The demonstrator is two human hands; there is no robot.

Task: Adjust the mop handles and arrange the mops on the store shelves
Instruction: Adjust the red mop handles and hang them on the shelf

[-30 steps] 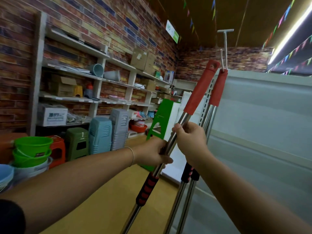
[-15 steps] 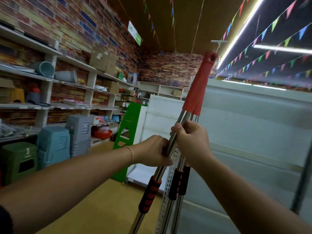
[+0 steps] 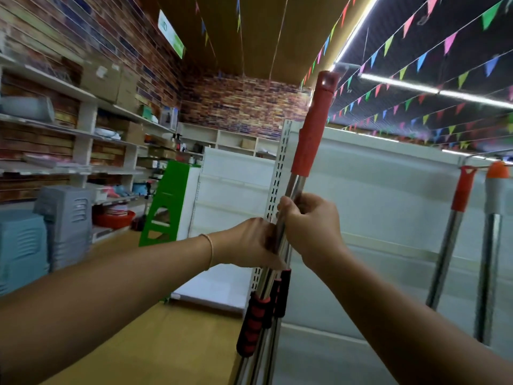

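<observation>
Held thing: a bundle of shiny steel mop poles (image 3: 294, 184), nearly upright in front of me. A long red plastic top grip (image 3: 313, 129) is above my hands and black-and-red ribbed foam sleeves (image 3: 252, 326) are below them.
Left hand: my left hand (image 3: 249, 243) has its fingers wrapped round the steel from the left side, at the lower hold.
Right hand: my right hand (image 3: 311, 229) is clamped in a fist round the poles just above the left, the two hands touching.
Change: a second ago two red tops stood splayed apart, with one pole tilted away. Now I see only one red top and the shafts lie pressed together. Both hands have kept their hold.
Meaning: I judge the handles are gathered and levelled, so the adjusting looks close to finished, but nothing is placed yet.
Where it is: the bundle is in my hands, just in front of the white perforated shelf upright (image 3: 277, 173). I cannot tell if it touches.
Newly in view: a red-capped steel mop pole (image 3: 460, 195) and an orange-capped grey pole (image 3: 497, 187) stand against the white shelf back panel (image 3: 388, 204) to my right.
Next call: carry the bundle to that pair, keeping it from fanning apart.
</observation>
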